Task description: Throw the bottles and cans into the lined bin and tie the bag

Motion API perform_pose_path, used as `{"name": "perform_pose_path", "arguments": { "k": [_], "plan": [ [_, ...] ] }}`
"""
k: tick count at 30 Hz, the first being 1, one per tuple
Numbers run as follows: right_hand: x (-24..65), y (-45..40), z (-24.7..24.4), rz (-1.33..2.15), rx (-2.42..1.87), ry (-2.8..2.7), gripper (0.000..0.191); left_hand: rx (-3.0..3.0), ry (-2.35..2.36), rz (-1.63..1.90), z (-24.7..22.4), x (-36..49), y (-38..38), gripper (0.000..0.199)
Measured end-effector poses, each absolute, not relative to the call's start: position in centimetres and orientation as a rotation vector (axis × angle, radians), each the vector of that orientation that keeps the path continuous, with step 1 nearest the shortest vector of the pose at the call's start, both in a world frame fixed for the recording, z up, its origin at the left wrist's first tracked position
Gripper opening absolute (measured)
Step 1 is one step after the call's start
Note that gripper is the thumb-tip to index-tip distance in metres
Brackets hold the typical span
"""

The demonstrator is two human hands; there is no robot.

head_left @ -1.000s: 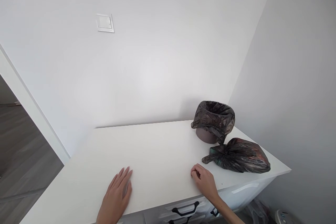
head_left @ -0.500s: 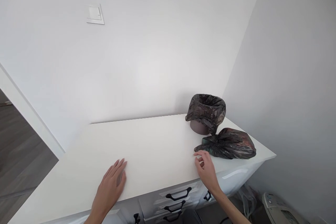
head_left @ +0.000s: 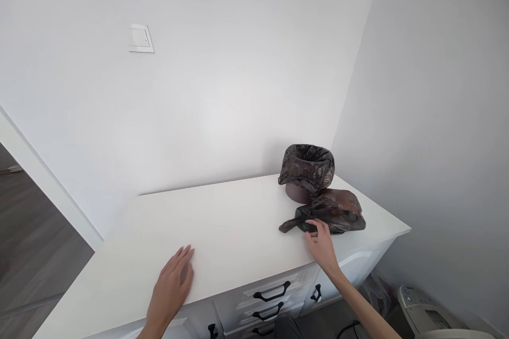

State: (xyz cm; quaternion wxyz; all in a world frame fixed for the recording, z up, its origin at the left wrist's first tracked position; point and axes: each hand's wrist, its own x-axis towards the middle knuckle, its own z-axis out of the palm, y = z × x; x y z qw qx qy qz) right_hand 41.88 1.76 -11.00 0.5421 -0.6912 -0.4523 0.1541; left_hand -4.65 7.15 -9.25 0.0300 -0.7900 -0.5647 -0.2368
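A filled black plastic bag (head_left: 342, 209) lies on the white cabinet top (head_left: 222, 228), its twisted end pointing left. My right hand (head_left: 321, 246) is at the bag's near side, fingers curled, with fingertips at the plastic near the twisted end; whether they grip it is unclear. Behind the bag stands a brown bin (head_left: 296, 192) with a black liner (head_left: 308, 167) folded over its rim. On the left, my left hand (head_left: 170, 283) rests palm down near the front edge of the top, fingers extended and nothing in it.
Drawers with black handles (head_left: 272, 291) face me below the top. A light switch (head_left: 141, 38) is on the wall behind. On the floor at the lower right are a beige appliance (head_left: 425, 312) and clear plastic (head_left: 376, 294). Dark flooring shows at the left.
The filled bag has shifted and turned, its twisted end now reaching farther left. My right hand has moved onto its near side. My left hand stays flat; the view has shifted slightly.
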Motion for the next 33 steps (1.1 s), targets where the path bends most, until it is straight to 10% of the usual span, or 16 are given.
{"name": "perform_pose_path", "arguments": {
  "k": [15,33],
  "plan": [
    [28.4,-1.4,-8.8,0.613,-1.321,-1.451,0.025,-2.73,-1.491,-1.17,-4.9,0.3,2.7,0.029],
    [25.3,-1.2,-7.9,0.667,-1.212,-1.591,0.025,-2.692,-0.873,-0.572,-0.9,6.4,4.5,0.007]
  ]
}}
